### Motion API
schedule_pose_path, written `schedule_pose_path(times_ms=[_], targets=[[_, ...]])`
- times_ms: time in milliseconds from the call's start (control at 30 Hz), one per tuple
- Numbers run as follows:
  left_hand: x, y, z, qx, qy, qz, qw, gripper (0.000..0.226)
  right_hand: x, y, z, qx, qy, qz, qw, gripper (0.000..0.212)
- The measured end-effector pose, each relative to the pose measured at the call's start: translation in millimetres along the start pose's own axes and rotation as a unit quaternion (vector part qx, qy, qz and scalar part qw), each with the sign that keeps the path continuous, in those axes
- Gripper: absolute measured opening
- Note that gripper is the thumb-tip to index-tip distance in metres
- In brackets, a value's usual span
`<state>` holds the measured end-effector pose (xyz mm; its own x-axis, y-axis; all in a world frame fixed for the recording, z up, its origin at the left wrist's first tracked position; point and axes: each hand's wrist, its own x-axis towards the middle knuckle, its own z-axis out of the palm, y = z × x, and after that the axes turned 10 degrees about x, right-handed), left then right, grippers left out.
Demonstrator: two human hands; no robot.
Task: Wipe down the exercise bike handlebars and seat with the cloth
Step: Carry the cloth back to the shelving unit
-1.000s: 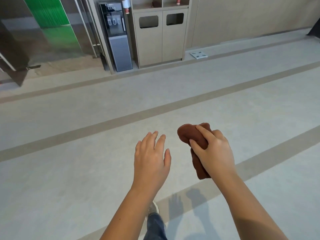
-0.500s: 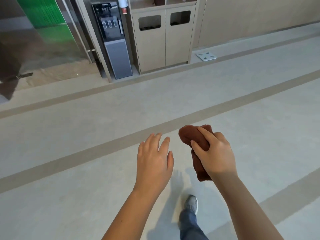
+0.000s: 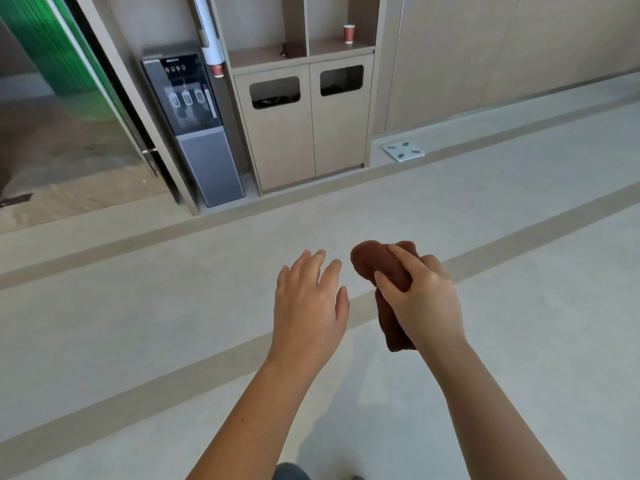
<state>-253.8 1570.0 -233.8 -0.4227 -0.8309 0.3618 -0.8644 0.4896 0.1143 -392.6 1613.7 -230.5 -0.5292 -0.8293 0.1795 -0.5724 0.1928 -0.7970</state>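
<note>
A bunched brown cloth point(image 3: 372, 263) is gripped in my right hand point(image 3: 420, 299), held out in front of me above the floor, with one end hanging down below the palm. My left hand point(image 3: 308, 306) hovers just to the left of it, palm down, fingers spread, holding nothing. The two hands are a small gap apart. No exercise bike, handlebars or seat appear in the head view.
Ahead stands a water dispenser point(image 3: 194, 133) beside a beige cabinet with two bin openings point(image 3: 308, 126); a paper cup point(image 3: 349, 33) sits on its shelf. A white bathroom scale point(image 3: 402, 151) lies on the floor to the right. A glass door point(image 3: 69, 109) is at far left.
The view has advanced toward the cabinet and water dispenser, which look larger and nearer. Both hands keep the same pose, the right still on the cloth.
</note>
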Motion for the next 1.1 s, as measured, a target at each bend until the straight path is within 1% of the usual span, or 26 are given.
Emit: schedule_pose_path(times_ms=[100, 233, 300, 367, 433, 500, 633, 700, 867, 1033, 1100], targets=[[51.2, -0.2, 23.0, -0.012, -0.026, -0.001, 1.0, 0.038, 50.1, 15.6, 9.0, -0.01, -0.013, 0.019, 1.0, 0.043], [127.9, -11.4, 65.1, -0.009, -0.051, 0.009, 0.999, 0.043, 135.2, 29.3, 30.0, -0.029, -0.007, 0.034, 0.999, 0.042], [201.6, -31.9, 100.5, -0.025, -0.064, -0.005, 0.998, 0.044, 215.2, 27.7, 62.4, -0.026, -0.003, 0.024, 0.999, 0.041], [235.8, -44.4, 111.1, -0.02, -0.053, -0.023, 0.998, 0.044, 251.3, 18.7, 75.1, -0.026, -0.007, 0.002, 1.0, 0.041], [257.4, -52.0, 112.1, -0.012, -0.046, -0.025, 0.999, 0.044, 272.8, 12.0, 78.5, -0.033, -0.012, -0.016, 0.999, 0.041], [314.2, -75.7, 129.0, -0.031, -0.032, -0.05, 0.998, 0.043, 331.1, 3.6, 101.3, -0.04, -0.012, -0.022, 0.999, 0.041], [429.2, -115.1, 144.7, -0.03, 0.0, -0.063, 0.998, 0.041, 446.4, -24.6, 143.5, -0.042, -0.014, -0.038, 0.998, 0.042], [460.4, -124.7, 151.5, -0.031, 0.003, -0.065, 0.997, 0.04, 477.4, -29.4, 157.3, -0.043, -0.017, -0.05, 0.998, 0.042], [548.9, -150.0, 189.3, -0.029, -0.021, -0.061, 0.998, 0.042, 579.2, -27.4, 195.1, -0.04, -0.034, -0.039, 0.998, 0.042], [644.0, -165.2, 228.0, -0.022, 0.004, -0.067, 0.997, 0.037, 685.6, -18.9, 225.3, -0.022, -0.032, -0.043, 0.998, 0.042], [689.7, -166.1, 245.8, -0.017, 0.003, -0.062, 0.998, 0.036, 734.3, -13.6, 236.0, -0.017, -0.032, -0.053, 0.998, 0.042]])
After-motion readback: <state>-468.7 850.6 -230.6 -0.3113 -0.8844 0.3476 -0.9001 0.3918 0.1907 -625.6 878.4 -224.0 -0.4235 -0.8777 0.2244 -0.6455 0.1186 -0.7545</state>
